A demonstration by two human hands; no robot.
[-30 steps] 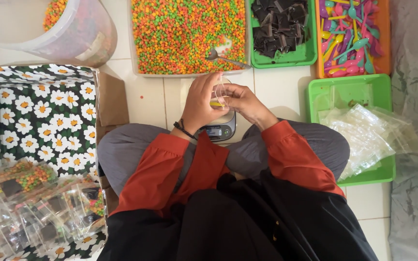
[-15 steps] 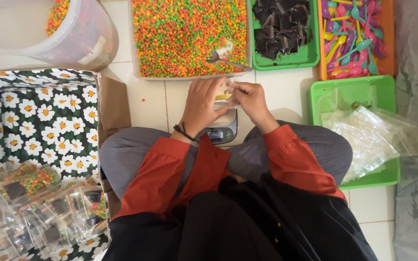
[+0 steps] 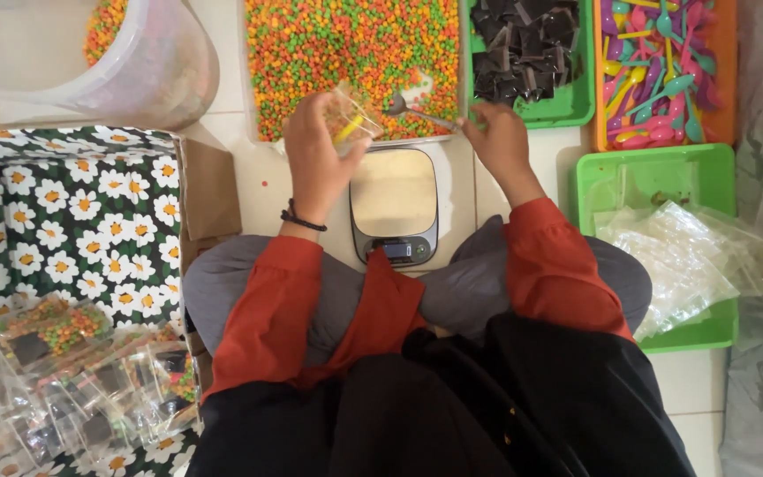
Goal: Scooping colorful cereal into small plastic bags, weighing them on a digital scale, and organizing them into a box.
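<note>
Steel-topped, the small digital kitchen scale (image 3: 394, 205) sits at centre frame between the knees for easy weighing. Just above, the left hand (image 3: 318, 159) grips a small clear plastic bag (image 3: 351, 117) upright; the right hand (image 3: 498, 146) pinches a metal spoon (image 3: 412, 109) over the upper-centre tray of orange and green pellets (image 3: 346, 53).

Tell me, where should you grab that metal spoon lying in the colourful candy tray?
Probably by its handle. The metal spoon has its bowl resting on the beads in the candy tray, while the thin handle slants out toward the near right edge. The right hand is already at that end, so come from the right and pinch the handle tip, keeping fingers out of the candy.
</note>
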